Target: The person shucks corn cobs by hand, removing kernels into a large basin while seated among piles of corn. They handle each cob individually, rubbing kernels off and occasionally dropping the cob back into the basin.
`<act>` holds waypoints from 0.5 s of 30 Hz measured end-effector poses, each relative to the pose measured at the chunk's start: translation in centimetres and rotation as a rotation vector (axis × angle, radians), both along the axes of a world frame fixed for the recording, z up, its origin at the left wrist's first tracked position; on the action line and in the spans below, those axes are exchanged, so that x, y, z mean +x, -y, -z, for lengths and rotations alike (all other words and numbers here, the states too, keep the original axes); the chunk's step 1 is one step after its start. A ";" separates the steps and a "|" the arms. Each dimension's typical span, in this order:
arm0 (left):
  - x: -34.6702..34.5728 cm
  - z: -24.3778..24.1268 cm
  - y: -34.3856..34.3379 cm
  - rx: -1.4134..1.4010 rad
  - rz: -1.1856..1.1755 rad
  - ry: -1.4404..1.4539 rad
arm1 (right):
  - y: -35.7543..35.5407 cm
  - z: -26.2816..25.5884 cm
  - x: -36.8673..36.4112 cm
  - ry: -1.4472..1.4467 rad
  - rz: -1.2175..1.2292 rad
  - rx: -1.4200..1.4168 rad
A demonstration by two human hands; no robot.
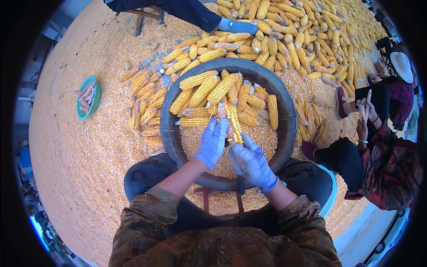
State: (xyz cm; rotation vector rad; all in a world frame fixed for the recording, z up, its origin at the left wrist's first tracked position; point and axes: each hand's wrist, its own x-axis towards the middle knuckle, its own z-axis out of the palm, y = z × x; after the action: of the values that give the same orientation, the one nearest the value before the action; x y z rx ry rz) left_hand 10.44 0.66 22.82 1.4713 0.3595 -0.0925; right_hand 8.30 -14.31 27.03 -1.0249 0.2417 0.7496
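My gloved left hand [213, 142] and gloved right hand [250, 160] both grip one partly shelled corn cob [233, 123]. Its left side is stripped of kernels; rows of yellow kernels stay on its right side. Beneath my hands stands a wide dark round tub [286, 140] between my knees. Loose kernels [263, 135] cover its near part, and several whole corn ears [203, 90] are heaped in its far part. Just below my right hand, a dark handle [240, 185] shows at the tub's near rim; what it belongs to is hidden.
Corn ears lie in a large pile [293, 40] beyond the tub, with smaller heaps [145, 96] beside it. Left stands a green basin [96, 101] with bare cobs. Two people sit at right, one holding cobs [364, 110]; another person's leg [200, 15] reaches in at the top.
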 end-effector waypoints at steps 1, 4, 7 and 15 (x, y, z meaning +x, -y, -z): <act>0.1 0.0 -0.2 -0.106 -0.012 -0.043 | -0.1 0.1 0.0 0.005 0.021 -0.009; 0.8 -0.7 -1.1 -0.295 -0.031 -0.140 | -0.1 0.1 0.1 0.030 0.038 -0.074; 1.4 -0.6 -0.9 -0.182 -0.002 -0.075 | -0.7 0.9 -0.4 0.152 0.075 -0.102; 0.7 -1.3 -0.8 -0.194 0.063 -0.069 | 0.5 -0.4 0.4 0.078 0.049 -0.068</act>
State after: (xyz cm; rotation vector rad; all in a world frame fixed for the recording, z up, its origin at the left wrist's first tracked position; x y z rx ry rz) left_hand 11.13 1.48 24.08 1.2894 0.3498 -0.2234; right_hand 8.65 -14.83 27.44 -1.1072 0.2252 0.6593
